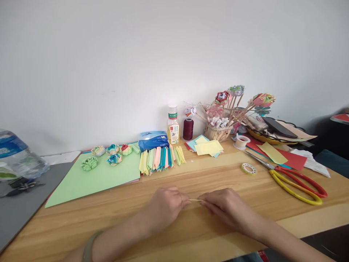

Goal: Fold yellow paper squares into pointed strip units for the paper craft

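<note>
Near the front of the wooden table (131, 225), my left hand (167, 203) and my right hand (227, 207) face each other, fingertips pinched. Between them runs a thin yellow piece of paper (195, 199), seen almost edge-on, with each hand gripping one end. How it is folded cannot be made out. Behind my hands lies a row of folded paper strips (158, 160) in yellow, green, pink and blue. Loose yellow paper rectangles (208, 147) lie in a pile further right.
Large scissors (289, 176) and a tape roll (248, 168) lie at right. Several folded paper flowers (114, 159) rest on a green sheet (103, 185) at left. Along the wall stand a tissue pack (153, 140), a bottle (173, 125), maroon thread (188, 129) and a basket (218, 133) of flowers.
</note>
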Tool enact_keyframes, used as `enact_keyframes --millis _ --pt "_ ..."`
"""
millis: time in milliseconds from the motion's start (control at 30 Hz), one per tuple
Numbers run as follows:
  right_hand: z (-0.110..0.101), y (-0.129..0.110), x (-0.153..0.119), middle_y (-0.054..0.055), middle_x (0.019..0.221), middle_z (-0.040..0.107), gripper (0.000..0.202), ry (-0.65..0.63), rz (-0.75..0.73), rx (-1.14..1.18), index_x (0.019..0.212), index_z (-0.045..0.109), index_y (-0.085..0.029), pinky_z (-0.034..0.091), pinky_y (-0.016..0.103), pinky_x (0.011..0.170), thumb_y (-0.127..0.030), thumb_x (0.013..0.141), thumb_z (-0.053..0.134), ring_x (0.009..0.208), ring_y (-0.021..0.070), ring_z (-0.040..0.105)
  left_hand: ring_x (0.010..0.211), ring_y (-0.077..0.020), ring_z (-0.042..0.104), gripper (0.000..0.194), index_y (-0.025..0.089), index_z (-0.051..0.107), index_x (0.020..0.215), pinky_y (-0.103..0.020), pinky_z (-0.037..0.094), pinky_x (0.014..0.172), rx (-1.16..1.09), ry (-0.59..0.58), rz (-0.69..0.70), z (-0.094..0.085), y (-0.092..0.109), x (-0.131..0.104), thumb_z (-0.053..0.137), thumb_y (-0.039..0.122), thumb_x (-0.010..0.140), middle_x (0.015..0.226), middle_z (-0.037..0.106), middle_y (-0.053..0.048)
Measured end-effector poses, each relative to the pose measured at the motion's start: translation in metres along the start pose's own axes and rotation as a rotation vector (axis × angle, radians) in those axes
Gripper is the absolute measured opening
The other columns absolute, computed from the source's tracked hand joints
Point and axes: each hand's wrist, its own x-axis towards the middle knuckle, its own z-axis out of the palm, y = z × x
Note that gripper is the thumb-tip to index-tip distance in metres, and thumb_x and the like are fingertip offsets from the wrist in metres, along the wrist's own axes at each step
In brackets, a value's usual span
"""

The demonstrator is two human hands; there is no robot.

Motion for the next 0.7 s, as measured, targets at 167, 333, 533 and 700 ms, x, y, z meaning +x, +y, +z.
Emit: enact_keyframes --millis 167,333,533,700 --pt "-0.008 0.01 0.004 0.003 0.059 0.06 0.046 -0.108 0.076 0.344 0.067 0.059 -0.016 0.037 0.023 0.053 -0.041 0.095 0.033 0.054 0.0118 0.053 0.07 -0.014 0.06 0.04 0.017 0.066 0.072 -0.023 0.044 0.071 -0.237 -0.09 -0.161 -0.005 -0.007 -0.001 0.035 0.027 0.096 0.074 0.068 -0.001" --pt "-0.024 0.025 0.003 0.009 0.081 0.067 0.047 -0.064 0.254 0.769 0.091 0.062 -0.013 0.049 0.029 0.064 -0.054 0.088 0.04 0.067 0.0163 0.062 0.072 -0.0132 0.06 0.038 0.017 0.066 0.069 -0.021 0.043 0.072 -0.423 -0.107 -0.425 -0.011 -0.007 0.0 0.037 0.024 0.093 0.075 0.067 0.0" --pt "-0.024 0.02 0.011 0.007 0.089 0.068 0.038 0.087 0.333 0.501 0.099 0.063 -0.018 0.047 0.03 0.066 -0.049 0.079 0.056 0.071 0.0176 0.06 0.069 -0.0132 0.059 0.037 0.017 0.067 0.065 -0.021 0.042 0.071 -0.476 -0.096 -0.479 -0.01 -0.006 0.002 0.042 0.028 0.091 0.072 0.067 0.0" --pt "-0.018 0.02 0.02 0.002 0.064 0.062 0.034 -0.028 0.318 0.605 0.07 0.064 -0.017 0.044 0.027 0.058 -0.048 0.08 0.053 0.061 0.0154 0.056 0.069 -0.0146 0.061 0.034 0.017 0.069 0.065 -0.022 0.044 0.072 -0.636 -0.074 -0.553 -0.01 -0.008 0.003 0.047 0.032 0.086 0.072 0.069 -0.001"
